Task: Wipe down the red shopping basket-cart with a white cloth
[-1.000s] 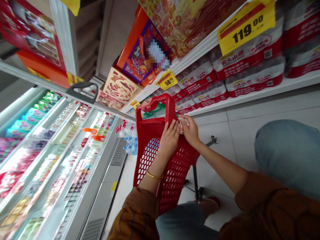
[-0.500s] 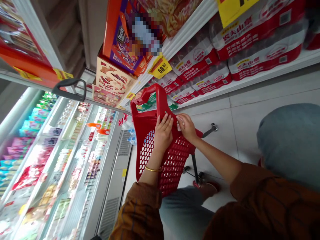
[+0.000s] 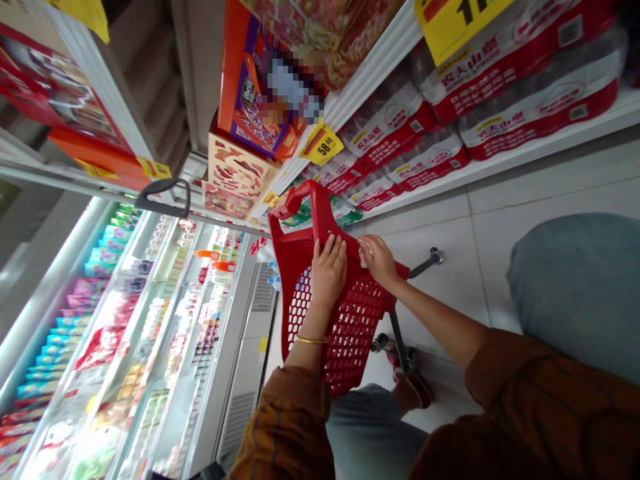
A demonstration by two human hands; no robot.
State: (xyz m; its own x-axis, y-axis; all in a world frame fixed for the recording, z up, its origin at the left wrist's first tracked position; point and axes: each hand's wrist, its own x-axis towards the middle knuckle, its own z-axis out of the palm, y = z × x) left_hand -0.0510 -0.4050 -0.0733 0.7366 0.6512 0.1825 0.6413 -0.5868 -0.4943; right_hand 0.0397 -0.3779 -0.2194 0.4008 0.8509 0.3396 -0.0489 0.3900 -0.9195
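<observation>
My left hand (image 3: 329,272), with a gold bangle (image 3: 311,339) on its wrist, lies against the upper edge of a red plastic wheeled shopping basket (image 3: 353,327), its fingers on the rim. My right hand (image 3: 377,260) is at the same edge, just to the right. Its fingers pinch a small whitish packet (image 3: 365,253), mostly hidden by them. The basket tilts, with its red handle (image 3: 300,202) pointing up and left. Its inside is hard to see from here.
Shrink-wrapped packs of bottled water (image 3: 440,113) fill low white shelves, with yellow price tags (image 3: 322,144) and gift boxes above. A lit refrigerated display case (image 3: 165,333) runs along the left. My jeans-covered knee (image 3: 575,287) fills the right, above a pale tiled floor (image 3: 440,240).
The shelves and fridge have shifted slightly in view as my head moved. Both hands stay at the basket's edge, and the right hand's packet now shows less between its fingers.
</observation>
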